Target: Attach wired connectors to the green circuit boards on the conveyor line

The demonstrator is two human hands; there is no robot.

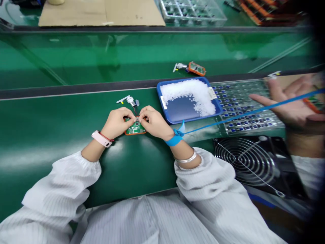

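Note:
A green circuit board [136, 127] in an orange case lies on the green bench top between my hands. My left hand [119, 121] is closed in a pinch at the board's upper left, thumb and forefinger near its top edge. From the other side my right hand [154, 122], with a blue strap on its wrist, also pinches at the top edge. The fingertips nearly meet there and hide any small part between them. Wires run up from that edge to a white connector piece [130, 101] and a white bar [123, 99], both lying on the bench.
A blue tray [175, 119] of small white pieces stands to the right, beside a clear tray [243, 108] of blue parts. A blue cord crosses rightward. Another person's hand [291, 98] is at the right, above a black fan [243, 161]. Another orange-cased board [196, 68] lies behind.

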